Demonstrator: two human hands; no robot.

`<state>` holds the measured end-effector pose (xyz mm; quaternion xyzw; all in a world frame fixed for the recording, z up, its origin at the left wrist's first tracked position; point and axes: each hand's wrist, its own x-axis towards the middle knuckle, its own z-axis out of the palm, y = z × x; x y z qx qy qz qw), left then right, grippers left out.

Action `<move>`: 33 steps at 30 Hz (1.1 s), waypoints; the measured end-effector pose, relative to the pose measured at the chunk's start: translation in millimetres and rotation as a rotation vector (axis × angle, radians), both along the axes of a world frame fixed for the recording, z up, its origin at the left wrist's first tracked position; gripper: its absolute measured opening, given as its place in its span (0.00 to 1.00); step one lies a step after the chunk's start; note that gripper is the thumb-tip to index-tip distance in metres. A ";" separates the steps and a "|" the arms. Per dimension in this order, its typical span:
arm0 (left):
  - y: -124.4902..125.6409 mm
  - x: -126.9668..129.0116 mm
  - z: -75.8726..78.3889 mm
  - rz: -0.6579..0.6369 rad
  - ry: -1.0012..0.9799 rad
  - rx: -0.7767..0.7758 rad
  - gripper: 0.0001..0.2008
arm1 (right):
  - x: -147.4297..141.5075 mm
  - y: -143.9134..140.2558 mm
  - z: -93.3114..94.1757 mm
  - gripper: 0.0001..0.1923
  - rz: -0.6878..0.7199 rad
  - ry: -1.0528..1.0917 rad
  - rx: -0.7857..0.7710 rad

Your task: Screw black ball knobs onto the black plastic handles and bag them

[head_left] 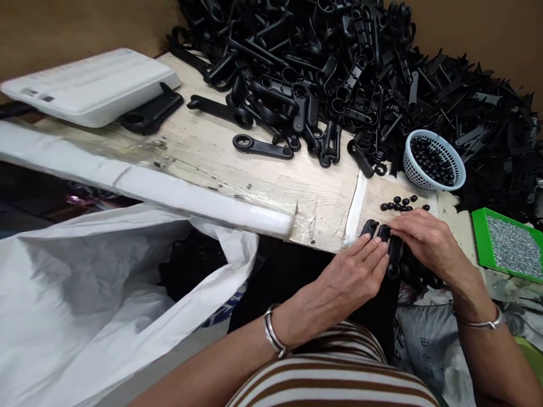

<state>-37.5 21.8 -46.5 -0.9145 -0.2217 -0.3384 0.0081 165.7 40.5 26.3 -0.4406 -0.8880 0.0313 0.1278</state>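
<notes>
In the head view, both hands meet at the lower right of the frame, at the near edge of the wooden table (254, 164). The left hand (352, 277) and the right hand (424, 240) together grip a black plastic handle part (388, 246), fingers curled round it from either side, the part lying between the fingertips right at the table's edge. Just above the right hand a few loose black beads (399, 202) lie on the wood. Further up and right stands a small pale-blue basket (413, 172) holding more of the beads. A large heap of black plastic handle parts (360, 73) fills the upper middle and upper right. At the right edge sits a green tray (479, 237) of small grey metal pieces. A white flat case (93, 85) lies in the upper left, and an open white plastic sack (97, 294) fills the lower left, below the table's edge.
</notes>
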 end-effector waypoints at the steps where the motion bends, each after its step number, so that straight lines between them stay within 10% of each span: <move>1: 0.0 -0.3 -0.1 -0.002 0.001 -0.006 0.12 | 0.2 0.4 -0.1 0.06 0.000 0.001 0.004; 33: 2.3 -1.9 3.3 -0.009 0.018 -0.026 0.13 | 8.2 55.7 4.8 0.11 -0.135 -0.213 -0.114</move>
